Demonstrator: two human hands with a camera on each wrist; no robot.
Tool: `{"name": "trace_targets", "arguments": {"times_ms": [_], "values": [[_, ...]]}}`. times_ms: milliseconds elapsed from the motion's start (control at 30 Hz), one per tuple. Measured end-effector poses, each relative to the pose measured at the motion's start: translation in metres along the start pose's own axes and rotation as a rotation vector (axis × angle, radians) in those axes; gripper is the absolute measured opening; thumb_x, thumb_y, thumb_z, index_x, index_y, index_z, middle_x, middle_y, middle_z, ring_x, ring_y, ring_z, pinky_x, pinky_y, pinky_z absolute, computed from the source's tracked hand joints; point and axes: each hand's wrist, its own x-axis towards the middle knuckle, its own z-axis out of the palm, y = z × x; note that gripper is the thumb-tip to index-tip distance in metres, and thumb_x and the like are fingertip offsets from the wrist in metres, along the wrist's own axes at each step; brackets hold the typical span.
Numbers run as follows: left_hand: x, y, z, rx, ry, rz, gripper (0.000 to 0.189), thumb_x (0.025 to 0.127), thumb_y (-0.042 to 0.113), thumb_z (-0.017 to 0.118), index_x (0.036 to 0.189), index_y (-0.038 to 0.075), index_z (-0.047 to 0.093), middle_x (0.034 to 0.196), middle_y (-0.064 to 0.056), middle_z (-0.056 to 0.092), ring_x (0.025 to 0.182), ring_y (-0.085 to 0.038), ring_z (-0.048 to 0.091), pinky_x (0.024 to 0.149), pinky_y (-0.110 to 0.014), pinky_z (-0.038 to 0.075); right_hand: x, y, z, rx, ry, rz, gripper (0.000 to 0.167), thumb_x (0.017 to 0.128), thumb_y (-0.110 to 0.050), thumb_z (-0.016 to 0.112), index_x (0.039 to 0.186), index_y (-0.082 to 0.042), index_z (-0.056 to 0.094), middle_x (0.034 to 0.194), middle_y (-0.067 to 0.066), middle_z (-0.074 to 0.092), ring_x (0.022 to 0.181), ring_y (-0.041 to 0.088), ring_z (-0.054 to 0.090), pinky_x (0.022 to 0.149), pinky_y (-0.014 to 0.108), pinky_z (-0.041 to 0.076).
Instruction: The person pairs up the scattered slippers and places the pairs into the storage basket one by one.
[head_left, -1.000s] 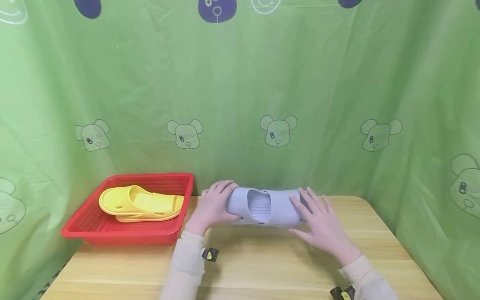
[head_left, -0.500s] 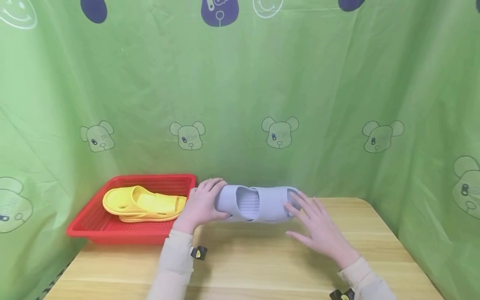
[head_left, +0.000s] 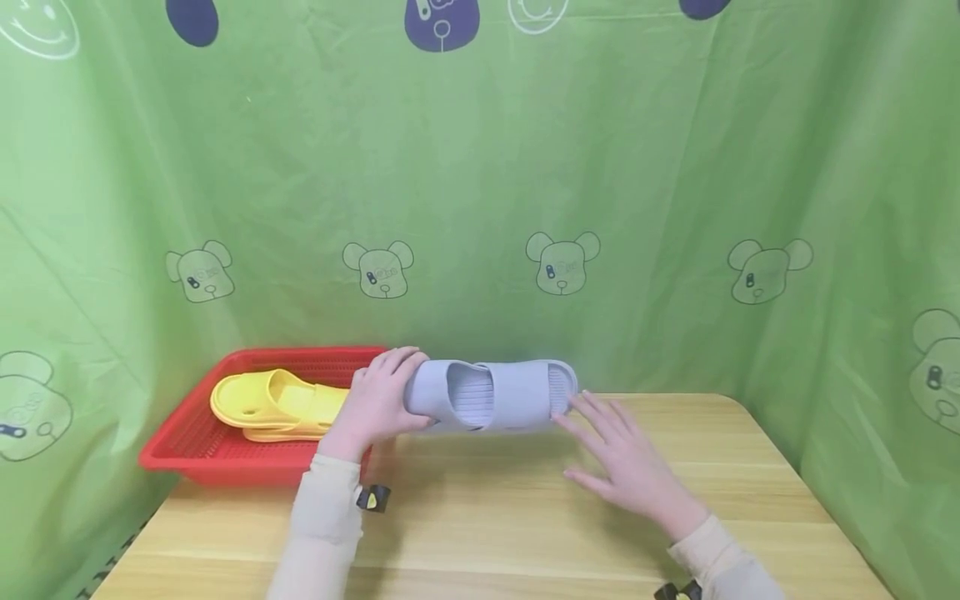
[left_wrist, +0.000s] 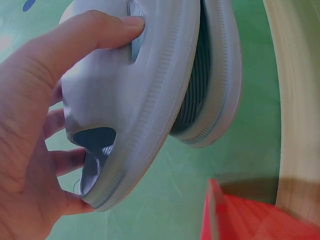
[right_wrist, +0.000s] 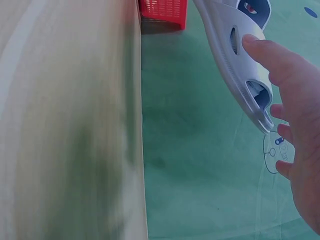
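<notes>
A pair of pale lavender slippers [head_left: 521, 396] is up off the table, lying lengthwise together. My left hand [head_left: 375, 404] grips their left end, thumb in front and fingers over the far side. In the left wrist view, that thumb lies on the strap of the nearer slipper [left_wrist: 95, 100], while the other slipper [left_wrist: 227, 85] shows behind it. My right hand [head_left: 633, 462] is by the right end with its fingers spread. In the right wrist view its thumb is close beside the slipper strap [right_wrist: 245, 55]; whether it touches I cannot tell.
A red plastic basket [head_left: 168, 454] stands at the table's left, partly behind my left hand. Yellow slippers [head_left: 311, 404] lie stacked inside it. The wooden table [head_left: 487, 517] is backed by a green curtain [head_left: 465, 167].
My left hand and the lavender slippers have moved left and slightly up, toward the basket. The right hand has shifted slightly left, and the slippers' right end has come out from under its fingers.
</notes>
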Motion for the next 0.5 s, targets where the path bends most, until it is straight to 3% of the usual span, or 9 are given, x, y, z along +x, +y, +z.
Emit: {"name": "trace_targets", "arguments": {"times_ms": [233,500], "values": [[-0.007,-0.012,-0.013,0.020,0.006,-0.021,0.081,0.061,0.046,0.087,0.132,0.024,0.054,0.140,-0.002,0.052,0.128,-0.028,0.048,0.087,-0.051,0.046,0.000,-0.008,0.006,0.009,-0.011,-0.027,0.081,0.079,-0.051,0.069,0.147,-0.015,0.043,0.154,0.018,0.038,0.141,0.040,0.034,0.125,0.041,-0.003],[-0.015,-0.029,-0.028,0.037,0.027,-0.047,0.080,0.061,0.046,0.085,0.131,0.023,0.054,0.140,-0.003,0.052,0.128,-0.029,0.047,0.087,-0.054,0.044,0.000,-0.017,0.011,0.006,-0.043,-0.027,0.082,0.081,-0.054,0.067,0.150,-0.021,0.039,0.158,0.012,0.032,0.147,0.036,0.026,0.125,0.040,-0.005]]}}
